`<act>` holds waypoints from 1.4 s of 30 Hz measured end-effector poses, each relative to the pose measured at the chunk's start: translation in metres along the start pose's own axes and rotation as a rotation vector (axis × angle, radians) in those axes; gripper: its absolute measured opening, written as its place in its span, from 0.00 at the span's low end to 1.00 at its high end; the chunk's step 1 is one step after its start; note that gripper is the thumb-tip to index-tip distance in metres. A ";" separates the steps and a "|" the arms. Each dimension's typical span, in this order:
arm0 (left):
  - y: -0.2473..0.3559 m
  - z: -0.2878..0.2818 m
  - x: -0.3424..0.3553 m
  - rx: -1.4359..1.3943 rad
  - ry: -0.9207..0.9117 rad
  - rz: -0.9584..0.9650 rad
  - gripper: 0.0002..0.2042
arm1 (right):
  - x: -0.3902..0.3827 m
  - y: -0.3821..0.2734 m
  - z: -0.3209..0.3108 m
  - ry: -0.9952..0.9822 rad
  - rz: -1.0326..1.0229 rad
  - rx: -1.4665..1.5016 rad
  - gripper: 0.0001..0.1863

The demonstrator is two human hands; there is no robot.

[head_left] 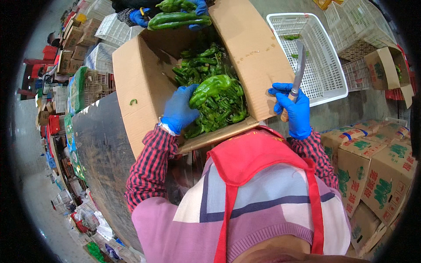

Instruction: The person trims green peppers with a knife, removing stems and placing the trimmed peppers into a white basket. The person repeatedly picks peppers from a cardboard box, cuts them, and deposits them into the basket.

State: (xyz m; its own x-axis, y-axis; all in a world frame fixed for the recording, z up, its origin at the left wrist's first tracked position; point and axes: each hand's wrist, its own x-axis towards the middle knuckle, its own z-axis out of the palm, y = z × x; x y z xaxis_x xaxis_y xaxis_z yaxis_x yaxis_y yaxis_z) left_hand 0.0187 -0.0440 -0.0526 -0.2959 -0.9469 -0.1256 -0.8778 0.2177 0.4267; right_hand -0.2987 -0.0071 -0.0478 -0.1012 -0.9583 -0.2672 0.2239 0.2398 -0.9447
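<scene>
My left hand (177, 111), in a blue glove, has its fingers curled round a large green pepper (208, 90) inside an open cardboard box (133, 79) heaped with smaller green peppers (210, 114). My right hand (296, 109), also blue-gloved, grips a knife (299, 65) by its wooden handle, blade pointing up, beside the box's right flap. A white perforated plastic basket (324, 83) behind it holds a few small green peppers (291, 37).
A co-worker's gloved hands (197, 8) hold long green peppers (175, 21) over the box's far end. A dark tabletop (98, 149) lies at left. Stacked cartons (372, 175) stand at lower right, plastic crates (351, 26) at upper right, more crates and boxes (76, 41) at far left.
</scene>
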 end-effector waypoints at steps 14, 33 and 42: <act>-0.012 0.010 -0.037 -1.768 -0.020 -0.575 0.31 | -0.004 -0.007 0.024 -0.177 -0.002 -0.008 0.14; 0.010 0.016 -0.033 -2.168 -0.550 -0.320 0.33 | 0.025 -0.031 0.074 -0.475 -0.157 0.148 0.21; -0.013 0.028 -0.015 -2.559 -0.532 -0.177 0.32 | 0.030 -0.033 0.058 -0.224 -0.163 0.152 0.13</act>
State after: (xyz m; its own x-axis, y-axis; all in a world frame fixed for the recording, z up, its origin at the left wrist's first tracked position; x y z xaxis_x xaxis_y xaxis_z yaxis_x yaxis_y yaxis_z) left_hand 0.0244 -0.0258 -0.0813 -0.6508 -0.7394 -0.1724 0.7475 -0.6637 0.0250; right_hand -0.2526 -0.0529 -0.0133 0.0642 -0.9967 -0.0502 0.3660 0.0704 -0.9279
